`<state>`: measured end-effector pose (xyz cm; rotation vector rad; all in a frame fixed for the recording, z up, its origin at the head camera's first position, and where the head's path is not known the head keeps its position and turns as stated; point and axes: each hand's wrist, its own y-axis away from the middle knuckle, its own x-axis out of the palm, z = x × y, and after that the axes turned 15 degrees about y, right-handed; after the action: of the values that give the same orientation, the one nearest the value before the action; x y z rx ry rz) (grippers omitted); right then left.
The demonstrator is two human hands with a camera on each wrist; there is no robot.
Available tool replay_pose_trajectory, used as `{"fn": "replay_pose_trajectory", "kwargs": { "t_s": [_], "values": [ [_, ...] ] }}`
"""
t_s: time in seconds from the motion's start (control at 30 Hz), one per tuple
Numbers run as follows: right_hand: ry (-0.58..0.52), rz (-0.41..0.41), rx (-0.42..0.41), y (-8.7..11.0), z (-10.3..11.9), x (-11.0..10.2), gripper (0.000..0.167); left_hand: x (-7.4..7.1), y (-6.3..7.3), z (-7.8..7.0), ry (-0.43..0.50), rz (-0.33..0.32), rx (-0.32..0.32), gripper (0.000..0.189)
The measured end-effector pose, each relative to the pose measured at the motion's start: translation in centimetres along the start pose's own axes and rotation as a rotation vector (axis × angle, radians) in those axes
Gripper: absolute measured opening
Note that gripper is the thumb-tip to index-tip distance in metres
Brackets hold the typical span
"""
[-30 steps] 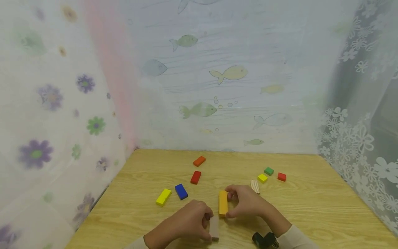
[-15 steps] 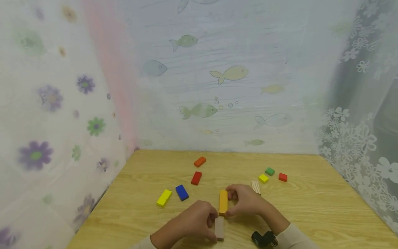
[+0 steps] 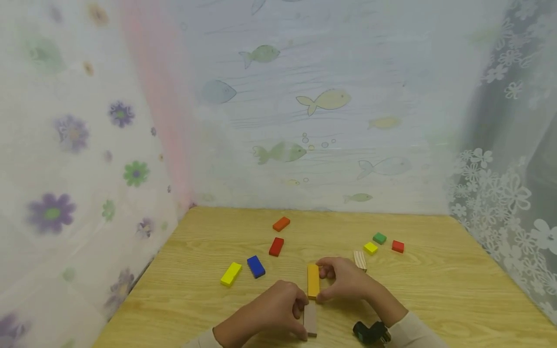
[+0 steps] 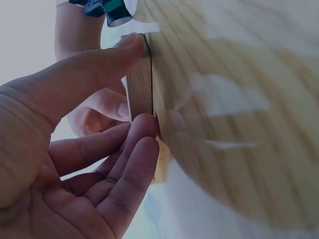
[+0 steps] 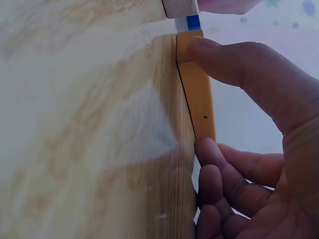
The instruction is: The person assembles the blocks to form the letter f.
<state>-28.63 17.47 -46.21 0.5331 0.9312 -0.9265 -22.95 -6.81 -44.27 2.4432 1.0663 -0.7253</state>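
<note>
My left hand [image 3: 278,307] pinches a plain wooden block [image 3: 310,319] lengthwise, thumb on the near end and fingertips at the far end, as the left wrist view shows of the block [image 4: 139,89]. Just beyond it, an orange-yellow block [image 3: 313,281] lies on the table, pinched end to end by my right hand [image 3: 345,280]. The two blocks stand nearly in one line, end facing end. In the right wrist view a narrow gap separates the orange-yellow block [image 5: 199,94] from the plain one [image 5: 180,7].
Yellow [image 3: 231,274], blue [image 3: 256,267], red [image 3: 276,246] and orange [image 3: 281,224] blocks lie to the left and back. At the right are a striped wooden block [image 3: 359,260] and small yellow [image 3: 371,248], green [image 3: 379,238] and red [image 3: 398,246] ones. A black angled object [image 3: 367,332] sits by the right wrist.
My left hand has slid the plain block to the right, so that it now lines up with the orange-yellow block. The right hand and its block have stayed almost still.
</note>
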Motion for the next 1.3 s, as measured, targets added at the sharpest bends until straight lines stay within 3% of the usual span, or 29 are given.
{"fn": "replay_pose_trajectory", "kwargs": {
  "t_s": [0.3,0.6,1.3],
  "values": [
    [-0.033,0.016,-0.002,-0.1,-0.4,-0.1,0.088,-0.6,0.2,0.0,0.067,-0.011,-0.041,0.046],
    [-0.070,0.007,-0.019,-0.2,-0.6,0.0,0.080,-1.0,0.6,0.0,0.060,-0.018,-0.035,0.049],
    [-0.078,0.023,-0.015,0.1,-0.6,0.3,0.076,-0.2,0.3,-0.1,0.016,-0.035,-0.027,0.041]
  ]
}}
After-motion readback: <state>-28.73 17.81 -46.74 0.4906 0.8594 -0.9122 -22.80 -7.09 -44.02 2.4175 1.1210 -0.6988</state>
